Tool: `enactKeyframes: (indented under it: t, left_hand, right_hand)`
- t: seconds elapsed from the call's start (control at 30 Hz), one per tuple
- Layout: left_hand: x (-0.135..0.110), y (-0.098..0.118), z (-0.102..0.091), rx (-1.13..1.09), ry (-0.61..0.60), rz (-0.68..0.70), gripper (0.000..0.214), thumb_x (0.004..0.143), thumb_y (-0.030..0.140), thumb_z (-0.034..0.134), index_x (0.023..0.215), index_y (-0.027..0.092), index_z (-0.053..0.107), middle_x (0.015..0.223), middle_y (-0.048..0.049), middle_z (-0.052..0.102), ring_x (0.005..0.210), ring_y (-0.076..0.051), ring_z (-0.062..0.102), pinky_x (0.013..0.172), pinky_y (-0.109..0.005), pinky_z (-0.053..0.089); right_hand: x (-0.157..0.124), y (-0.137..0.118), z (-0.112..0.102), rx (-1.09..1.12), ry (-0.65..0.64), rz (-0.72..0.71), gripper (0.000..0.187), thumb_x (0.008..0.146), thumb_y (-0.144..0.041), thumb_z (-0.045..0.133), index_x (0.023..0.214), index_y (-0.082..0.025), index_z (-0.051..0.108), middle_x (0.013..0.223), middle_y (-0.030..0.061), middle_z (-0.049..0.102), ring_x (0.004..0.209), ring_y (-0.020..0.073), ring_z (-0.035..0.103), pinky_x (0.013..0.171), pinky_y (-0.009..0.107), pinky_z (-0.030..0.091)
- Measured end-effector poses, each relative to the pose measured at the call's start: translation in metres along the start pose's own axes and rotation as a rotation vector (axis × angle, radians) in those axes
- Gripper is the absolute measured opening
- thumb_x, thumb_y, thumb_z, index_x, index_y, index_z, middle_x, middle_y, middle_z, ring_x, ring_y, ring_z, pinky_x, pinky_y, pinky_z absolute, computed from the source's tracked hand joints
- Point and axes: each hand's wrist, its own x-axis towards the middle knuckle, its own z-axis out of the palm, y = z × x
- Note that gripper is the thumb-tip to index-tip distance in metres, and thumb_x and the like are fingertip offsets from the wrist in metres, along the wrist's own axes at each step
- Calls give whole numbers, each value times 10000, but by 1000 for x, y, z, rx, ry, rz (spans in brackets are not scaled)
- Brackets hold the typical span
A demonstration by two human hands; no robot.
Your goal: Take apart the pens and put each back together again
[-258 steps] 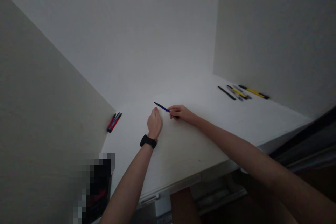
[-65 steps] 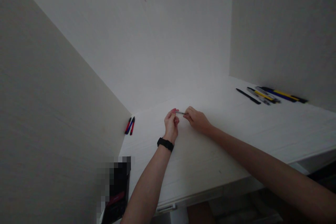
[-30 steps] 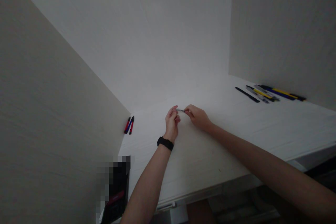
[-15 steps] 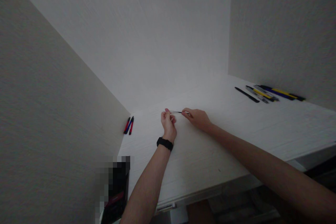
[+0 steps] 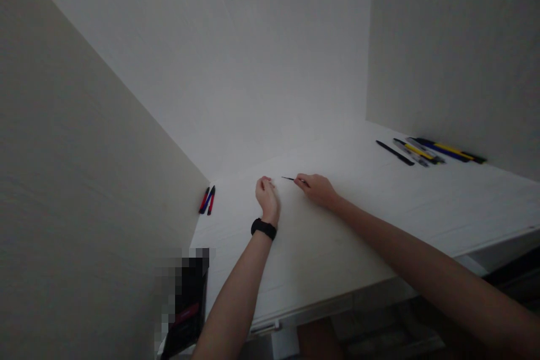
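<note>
The right hand (image 5: 316,190) is pinched closed, its fingertips (image 5: 300,180) gripping the near end of a thin dark rod (image 5: 289,178), which sticks out from them toward the left hand and ends in a fine point. The rod is too small and dim to tell for certain what it is, though it may be a pen refill. The left hand (image 5: 265,194) rests just beside it with its fingers curled in toward the palm, apart from the rod by a small gap, and no object shows in its grip. A black wristband (image 5: 264,229) circles the left wrist.

Both hands are over a white tabletop (image 5: 320,247) that meets two pale walls in a corner. Well off to the right, a row of pens lies along the wall: a black pen (image 5: 394,152) set slightly apart, then a yellow-and-black pen (image 5: 417,151) and a blue-and-yellow pen (image 5: 447,150), all close together. Near the left wall, a small bundle of red and blue pens (image 5: 206,201) lies in the far corner — touching each other, angled almost upright in view. At the lower left, by the table's edge, sits a dark object (image 5: 188,304), partly pixelated and impossible to identify.
</note>
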Motion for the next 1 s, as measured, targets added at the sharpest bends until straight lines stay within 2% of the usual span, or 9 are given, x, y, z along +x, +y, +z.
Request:
enactKeyframes:
  t: [0.1,0.2,0.37,0.53,0.67,0.73,0.8,0.9,1.0]
  left_hand:
    - [-4,6,-16,605,-153,183,250,938,311,513,722,202,578,714,-37,602,721,-170,556,693,-262,367]
    - [-11,7,-26,987,-173,218,230,951,277,484,766,201,599,802,-103,665,784,-219,614,715,-293,373]
    - [-18,5,-22,1127,-118,226,99,922,246,521,898,189,597,890,-140,685,821,-246,661,708,-294,380]
    - [-16,7,-22,1229,-139,239,144,914,261,508,1002,167,572,953,-170,677,831,-278,669,687,-307,378]
    - [-10,7,-24,1131,-81,248,179,963,295,428,1015,171,546,899,-143,664,812,-268,648,710,-318,377]
    - [-6,9,-25,954,15,328,199,989,299,385,997,180,545,897,-127,648,858,-257,625,766,-325,384]
    - [-4,12,-24,763,53,435,180,987,285,409,975,192,562,939,-118,637,937,-248,593,850,-333,379]
    - [-6,17,-22,543,-104,511,95,937,248,534,960,215,619,1004,-100,647,1004,-239,554,945,-337,348]
    - [-8,18,-19,458,-277,531,51,893,222,609,910,231,656,985,-80,666,982,-238,551,952,-340,349]
  right_hand:
    - [0,2,-1,27,-4,-9,395,1024,-435,350,1008,-239,692,912,52,735,780,168,630,609,258,291]
    - [-1,2,-2,48,-11,-21,377,1022,-428,364,1001,-246,694,923,40,738,809,166,634,617,253,296]
    - [-1,0,-3,55,-6,-19,388,1020,-433,369,991,-243,706,896,40,737,787,164,627,619,255,301]
    - [0,0,1,58,-9,-35,403,1014,-447,371,998,-246,721,895,43,736,769,159,618,624,252,309]
    - [1,0,1,62,-5,-35,406,1008,-451,374,989,-244,722,897,48,734,755,159,611,615,257,297]
    - [0,-1,0,68,-4,-34,406,1007,-450,375,971,-239,721,872,47,729,747,159,606,606,262,285]
    - [-1,-2,-2,72,-10,-37,409,1006,-448,378,945,-233,721,831,45,718,725,157,594,598,267,272]
    - [-2,-4,-5,84,-34,-69,415,1004,-445,387,888,-222,718,774,38,698,678,146,564,594,268,259]
    - [-2,-5,-6,107,-51,-109,413,1000,-437,402,841,-211,708,741,31,682,642,132,531,591,264,249]
